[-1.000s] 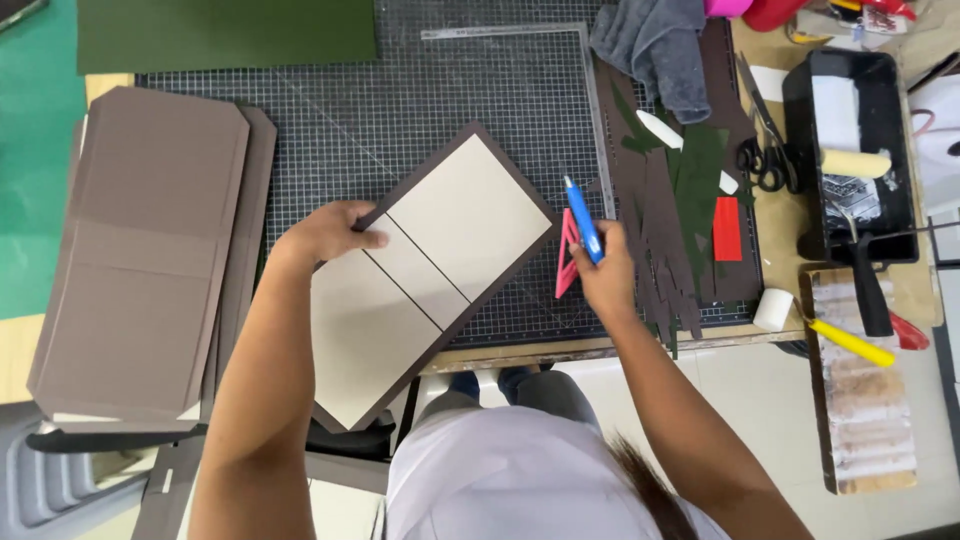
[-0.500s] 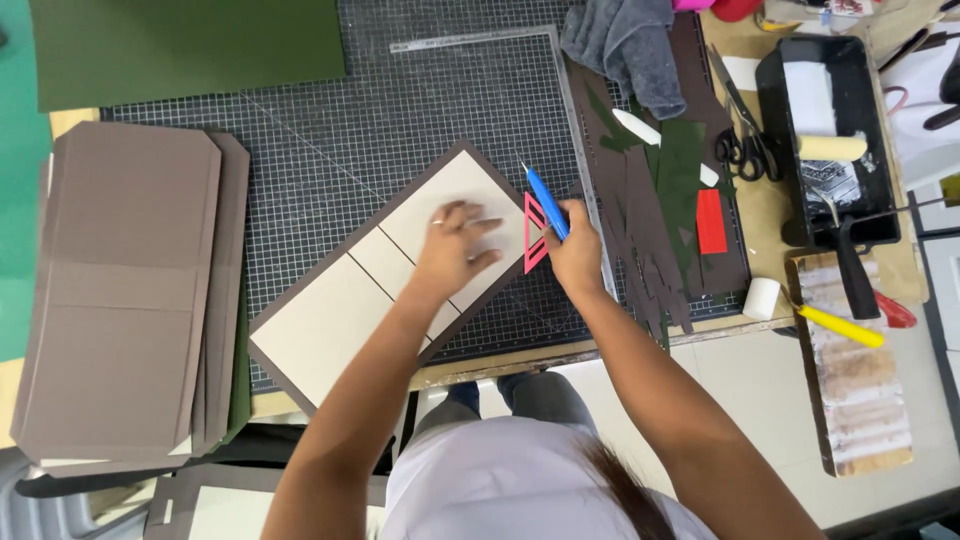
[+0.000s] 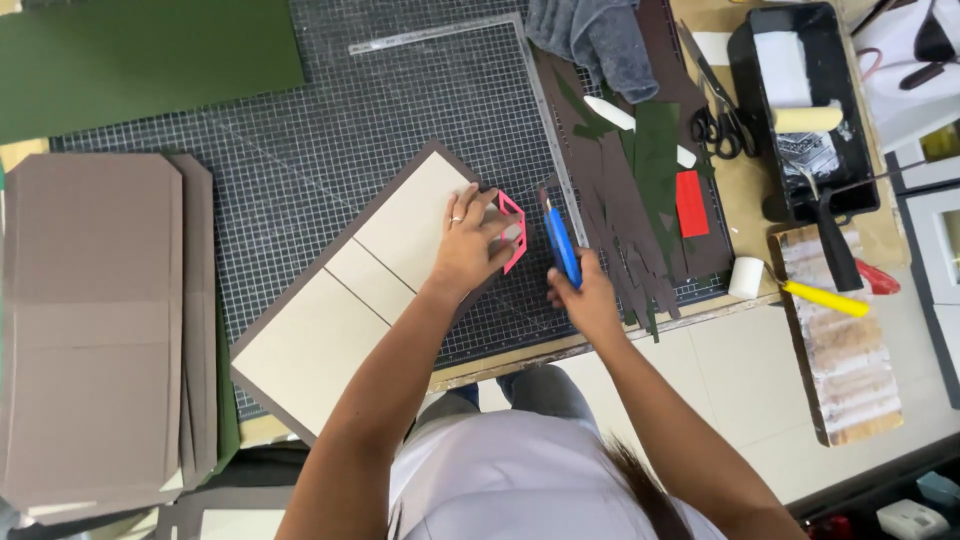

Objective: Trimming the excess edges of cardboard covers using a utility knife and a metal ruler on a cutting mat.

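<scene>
The pink corner template (image 3: 513, 232) lay at the board cover's (image 3: 380, 280) upper corner on the cutting mat (image 3: 330, 140); the left hand (image 3: 470, 240) pressed it flat, fingers spread; the right hand (image 3: 585, 300) gripped a blue utility knife (image 3: 560, 240) closed-fisted; a slipped template risked a miscut or nicked fingertips.

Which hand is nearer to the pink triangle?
Left. The left hand rests on the pink triangle, pressing it onto the board. The right hand holds a blue knife just right of it.
</scene>
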